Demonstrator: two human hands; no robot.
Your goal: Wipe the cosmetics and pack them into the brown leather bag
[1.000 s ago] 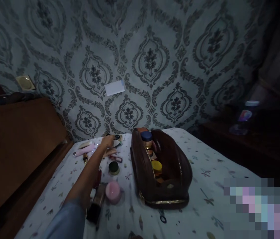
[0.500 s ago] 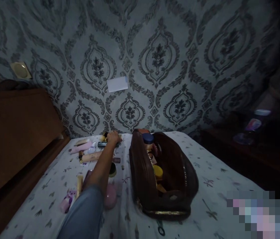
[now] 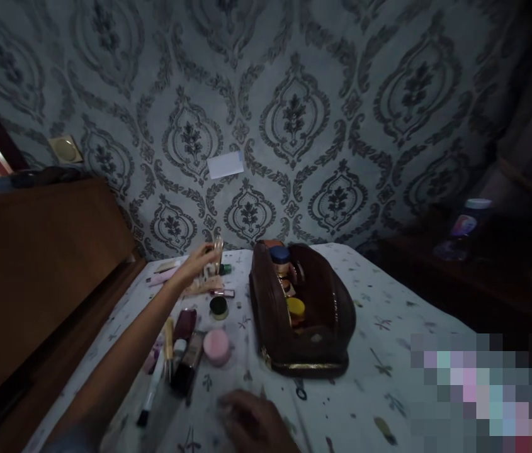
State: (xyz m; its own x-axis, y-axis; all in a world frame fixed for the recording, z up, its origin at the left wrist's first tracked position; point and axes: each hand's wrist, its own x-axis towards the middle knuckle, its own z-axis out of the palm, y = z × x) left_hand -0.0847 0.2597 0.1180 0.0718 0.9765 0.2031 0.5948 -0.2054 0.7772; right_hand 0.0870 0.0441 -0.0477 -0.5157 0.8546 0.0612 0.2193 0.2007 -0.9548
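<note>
At the far side of the sheet, my left hand is closed on a slim, pale golden item, held upright; its exact kind is unclear. Below it lie a beige tube and a thin pink tube. My right hand hovers at the bottom, blurred, its fingers partly curled and their grip unclear. Nearby are a pink round jar, a dark-lidded jar, a foundation bottle and a makeup brush. A brown cosmetic bag stands unzipped, with several containers inside.
The bag holds a blue-lidded jar and a yellow-lidded jar. A wooden panel borders the left side. Patterned wallpaper rises behind. On the dark right-hand furniture stands a labelled bottle.
My left hand has lifted the slim golden item from the far group and shifted slightly left. My right hand has come into view at the bottom. The camera view has shifted slightly.
</note>
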